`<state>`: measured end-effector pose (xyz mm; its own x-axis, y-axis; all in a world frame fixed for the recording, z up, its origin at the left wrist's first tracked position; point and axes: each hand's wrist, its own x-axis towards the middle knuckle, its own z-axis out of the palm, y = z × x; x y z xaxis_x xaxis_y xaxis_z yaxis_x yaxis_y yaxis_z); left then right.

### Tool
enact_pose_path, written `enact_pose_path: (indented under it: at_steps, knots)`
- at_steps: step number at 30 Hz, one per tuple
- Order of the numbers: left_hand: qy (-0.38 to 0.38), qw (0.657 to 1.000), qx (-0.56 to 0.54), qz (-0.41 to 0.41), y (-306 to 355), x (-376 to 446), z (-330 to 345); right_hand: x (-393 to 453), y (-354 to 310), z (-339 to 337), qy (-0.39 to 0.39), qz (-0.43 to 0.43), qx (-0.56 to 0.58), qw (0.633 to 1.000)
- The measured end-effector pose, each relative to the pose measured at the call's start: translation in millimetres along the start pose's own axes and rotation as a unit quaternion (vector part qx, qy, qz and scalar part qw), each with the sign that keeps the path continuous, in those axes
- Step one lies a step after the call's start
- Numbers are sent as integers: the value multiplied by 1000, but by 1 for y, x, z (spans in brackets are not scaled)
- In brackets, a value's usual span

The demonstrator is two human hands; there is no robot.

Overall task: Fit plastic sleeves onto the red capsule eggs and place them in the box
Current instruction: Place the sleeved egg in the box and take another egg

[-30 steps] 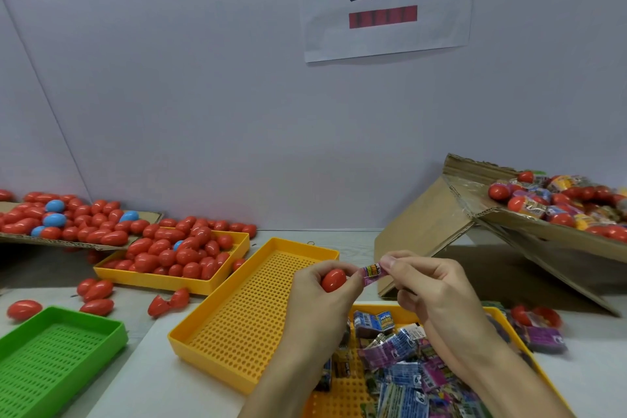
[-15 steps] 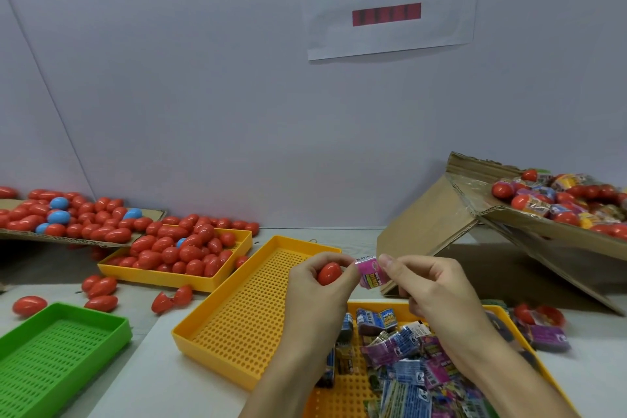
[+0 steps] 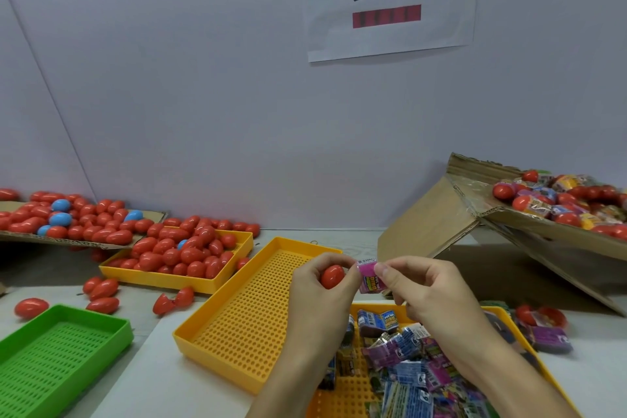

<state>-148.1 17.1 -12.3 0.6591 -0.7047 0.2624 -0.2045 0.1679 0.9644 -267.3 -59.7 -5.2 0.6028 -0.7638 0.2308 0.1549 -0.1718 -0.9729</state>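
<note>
While the head view is looking down over the table, a red capsule egg (image 3: 332,276) is being gripped by the left hand (image 3: 317,295), its curled fingers (image 3: 327,260) pressed around it above and the thumb beside it. A pink plastic sleeve (image 3: 369,276) is being pinched just beside the egg by the right hand (image 3: 429,292), thumb and forefinger pressed together on its right edge. Both are being held over an empty yellow tray (image 3: 251,312). Sleeved eggs are being held in the cardboard box (image 3: 529,224) at right.
</note>
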Motion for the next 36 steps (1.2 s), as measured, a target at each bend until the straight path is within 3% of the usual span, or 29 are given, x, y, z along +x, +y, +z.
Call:
enact_pose_path:
  at_steps: [9, 17, 23, 29, 36]
  knots:
    - [-18, 1000, 4, -20, 1, -2, 1, 4, 6, -2, 15, 22, 6, 1000]
    - [-56, 998, 6, -39, 3, -4, 3, 6, 10, -5, 75, 36, 7, 996]
    - [-52, 998, 7, -36, 2, -3, 1, 7, 12, -5, 70, 41, 15, 997]
    - [-39, 998, 9, -39, 0, -2, 1, 7, 12, -5, 31, 83, 98, 991]
    - [-42, 998, 16, -32, -1, -2, 2, 8, 15, -5, 13, 72, 71, 995]
